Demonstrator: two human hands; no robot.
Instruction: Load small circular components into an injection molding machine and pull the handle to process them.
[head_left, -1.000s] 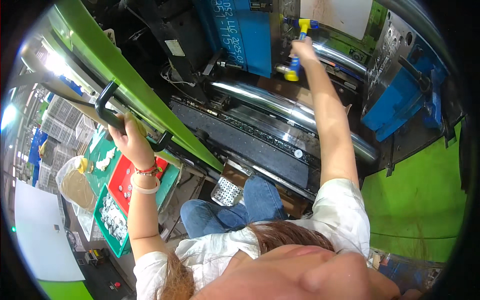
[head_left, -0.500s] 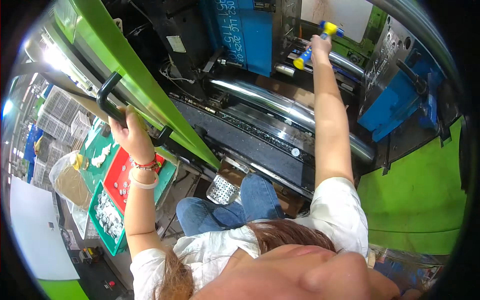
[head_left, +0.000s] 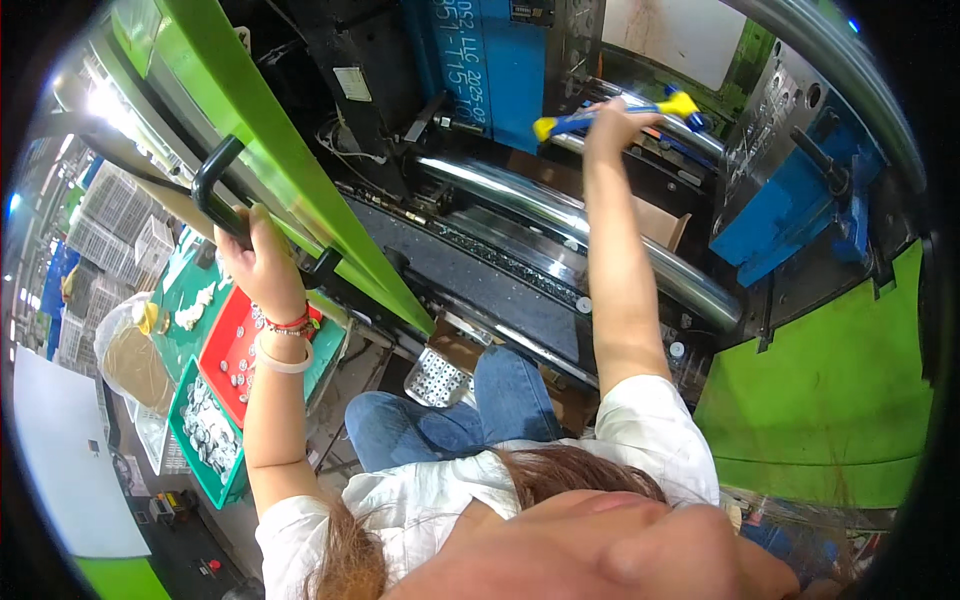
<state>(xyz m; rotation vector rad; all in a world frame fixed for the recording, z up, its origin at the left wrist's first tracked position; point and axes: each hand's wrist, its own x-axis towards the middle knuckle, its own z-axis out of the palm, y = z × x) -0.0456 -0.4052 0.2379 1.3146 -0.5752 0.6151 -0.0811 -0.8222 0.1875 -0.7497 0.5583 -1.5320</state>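
My left hand (head_left: 262,265) is closed round the black bar handle (head_left: 212,190) on the edge of a green machine door (head_left: 240,110). Out over the machine's opening, my right hand (head_left: 618,128) grips a blue and yellow mallet (head_left: 575,123) by its handle. The mallet's yellow head (head_left: 682,106) points right, and its yellow handle end points left. Below my right hand lie the polished steel bars (head_left: 500,185). To its left stands a blue mould block (head_left: 510,80), and to its right another metal block with a blue part (head_left: 780,220). My fingers partly hide the mallet's handle.
On my left, a red tray (head_left: 225,350) holds scattered small round pieces, beside a green tray (head_left: 238,480) full of similar grey pieces. A white perforated basket (head_left: 436,380) stands by my knees. Green machine panels (head_left: 820,400) close the right side. Small round pieces (head_left: 584,305) lie on the machine.
My right hand has moved left and slightly nearer. The mallet has swung from a steep slant to nearly level. My left hand stays on the door handle.
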